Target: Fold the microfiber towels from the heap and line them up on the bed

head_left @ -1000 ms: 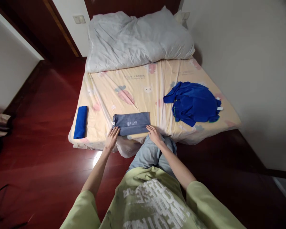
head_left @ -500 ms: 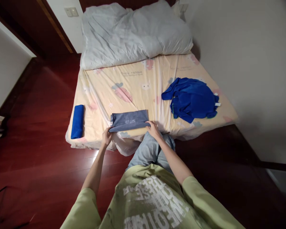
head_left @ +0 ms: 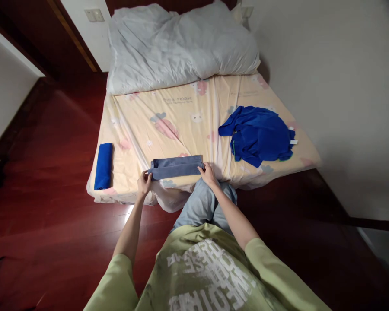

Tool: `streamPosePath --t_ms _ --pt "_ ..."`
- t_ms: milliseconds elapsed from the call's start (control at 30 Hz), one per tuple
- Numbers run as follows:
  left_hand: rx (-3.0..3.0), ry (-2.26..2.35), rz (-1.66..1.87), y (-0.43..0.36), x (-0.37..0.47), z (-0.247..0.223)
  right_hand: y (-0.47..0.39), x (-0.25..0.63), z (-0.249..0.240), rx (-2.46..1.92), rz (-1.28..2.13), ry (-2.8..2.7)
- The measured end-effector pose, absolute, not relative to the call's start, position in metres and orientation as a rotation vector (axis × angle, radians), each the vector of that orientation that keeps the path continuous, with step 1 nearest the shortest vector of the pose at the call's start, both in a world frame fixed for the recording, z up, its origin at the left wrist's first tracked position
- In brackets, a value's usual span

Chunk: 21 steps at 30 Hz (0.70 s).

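A folded grey-blue shirt (head_left: 176, 168) lies near the front edge of the bed, its near part turned over into a flat band. My left hand (head_left: 144, 183) pinches the left end of that band. At the right end, my right hand (head_left: 208, 174) grips the same fold between thumb and fingers. To the left rests a blue garment (head_left: 103, 166), folded into a narrow bundle. A loose, crumpled blue shirt (head_left: 261, 134) with white tags lies on the right side of the bed.
The bed (head_left: 132, 129) has a yellow sheet with a carrot and rabbit print. A bulky white quilt (head_left: 181, 47) covers its head end. A wall (head_left: 337, 86) stands to the right, and dark red wooden floor (head_left: 52, 172) surrounds the bed.
Both hands have folded the near part of the grey-blue shirt further over, away from me. Its printed lettering, visible before, is now covered. The other garments have stayed in place.
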<state>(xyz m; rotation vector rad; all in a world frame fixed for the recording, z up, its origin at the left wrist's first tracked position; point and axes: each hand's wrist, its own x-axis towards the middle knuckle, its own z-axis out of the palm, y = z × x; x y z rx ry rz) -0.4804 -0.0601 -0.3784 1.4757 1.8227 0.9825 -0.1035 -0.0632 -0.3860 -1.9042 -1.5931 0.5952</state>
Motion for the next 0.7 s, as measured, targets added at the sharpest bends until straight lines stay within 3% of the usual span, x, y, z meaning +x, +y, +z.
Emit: streamPosePath --t_ms 267,400,567,700 --pt "1.532 1.905 0.897 -0.056 -0.476 -0.380 -0.060 -0.111 -0.382 -2.064 0.649 -1.526" --pt "1.757 1.943 0.926 -0.061 -0.472 -0.375 -0.066 -0.113 -0.376 -1.892 0.430 -1.585" --pt "2.418 1.577 0.730 -0.061 -0.460 -0.356 -0.081 -0.116 -0.357 -1.699 0.221 -1.806" --pt "2.522 1.468 0.518 -0.046 -0.454 -0.350 -0.088 -0.122 -0.350 -1.692 0.207 -1.920"
